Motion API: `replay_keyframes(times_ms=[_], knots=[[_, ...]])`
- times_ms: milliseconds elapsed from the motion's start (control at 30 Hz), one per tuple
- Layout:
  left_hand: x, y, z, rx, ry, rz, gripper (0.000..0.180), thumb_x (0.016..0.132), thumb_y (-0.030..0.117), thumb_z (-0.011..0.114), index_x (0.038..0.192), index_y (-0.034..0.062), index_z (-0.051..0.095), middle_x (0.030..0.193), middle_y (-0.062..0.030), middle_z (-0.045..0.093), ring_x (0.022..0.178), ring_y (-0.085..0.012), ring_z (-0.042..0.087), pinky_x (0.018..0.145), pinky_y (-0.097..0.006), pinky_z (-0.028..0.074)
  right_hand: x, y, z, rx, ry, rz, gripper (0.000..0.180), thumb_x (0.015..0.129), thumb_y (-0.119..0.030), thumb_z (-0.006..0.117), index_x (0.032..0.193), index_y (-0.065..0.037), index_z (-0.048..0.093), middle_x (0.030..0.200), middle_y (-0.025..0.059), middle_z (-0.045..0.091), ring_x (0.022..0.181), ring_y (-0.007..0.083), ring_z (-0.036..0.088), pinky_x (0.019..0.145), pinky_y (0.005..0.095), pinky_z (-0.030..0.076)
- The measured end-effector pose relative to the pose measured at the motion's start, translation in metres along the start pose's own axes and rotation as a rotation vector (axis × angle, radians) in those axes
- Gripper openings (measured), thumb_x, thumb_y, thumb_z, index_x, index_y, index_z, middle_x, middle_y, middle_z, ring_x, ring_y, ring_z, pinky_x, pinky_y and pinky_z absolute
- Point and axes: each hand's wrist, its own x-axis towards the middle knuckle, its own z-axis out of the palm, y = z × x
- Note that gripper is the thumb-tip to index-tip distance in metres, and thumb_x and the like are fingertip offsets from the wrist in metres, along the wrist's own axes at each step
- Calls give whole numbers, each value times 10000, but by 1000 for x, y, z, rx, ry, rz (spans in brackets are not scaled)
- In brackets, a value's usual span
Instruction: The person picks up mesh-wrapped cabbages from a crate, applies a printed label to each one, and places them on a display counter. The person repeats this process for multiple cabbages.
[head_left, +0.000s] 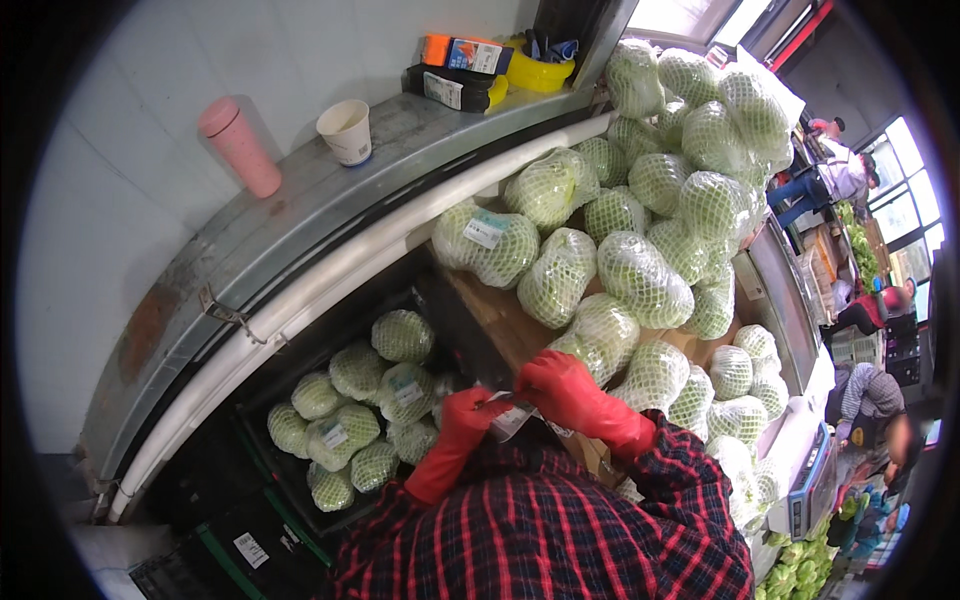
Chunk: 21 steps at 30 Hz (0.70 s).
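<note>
Two red-gloved hands (570,388) pinching small pale slip (512,424) between them.

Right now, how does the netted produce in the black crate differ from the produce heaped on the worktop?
The crate produce lies on the left; the worktop produce is heaped ahead and to the right. The crate produce is fewer pieces than the worktop produce, several of which look larger. Both are pale green, in whitish netting.

Red gloves (570,388) are worn with a black-and-red plaid shirt (530,530)
</note>
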Motion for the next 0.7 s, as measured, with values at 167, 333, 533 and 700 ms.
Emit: replay_keyframes(times_ms=[167, 333, 533, 700], knots=[[-11, -8, -7, -501, -354, -136, 276, 739, 153, 744, 968, 19, 665, 918, -39, 675, 851, -91, 603, 731, -268, 484, 2, 33, -23, 246, 150, 323, 123, 724, -62, 719, 810, -54, 632, 739, 39, 610, 681, 135, 585, 615, 272, 466], [-23, -35, -1, -510, -337, -229, 315, 790, 85, 702, 1093, 32, 634, 1016, -46, 662, 935, -124, 602, 837, -297, 480, 27, 132, -44, 704, 745, 634, 94, 821, -84, 660, 812, -58, 570, 743, 20, 601, 600, 115, 571, 495, 246, 479], [-19, -21, -21, -538, -247, -170, 281, 797, 66, 686, 1074, 38, 645, 1020, -54, 668, 942, -132, 609, 829, -297, 487, 50, 163, 9, -475, 327, 836, 583, 775, -402, 681, 1130, 11, 474, 814, 202, 651, 713, 339, 654, 598, 434, 497], [-15, -5, -35, -256, -192, 275, 265, 763, 76, 693, 1023, 42, 659, 964, -90, 679, 860, -207, 650, 764, -314, 491, 44, 68, -26, -57, 295, 660, 630, 770, -380, 697, 1224, -1, 480, 795, 134, 657, 749, 245, 644, 679, 378, 506]])
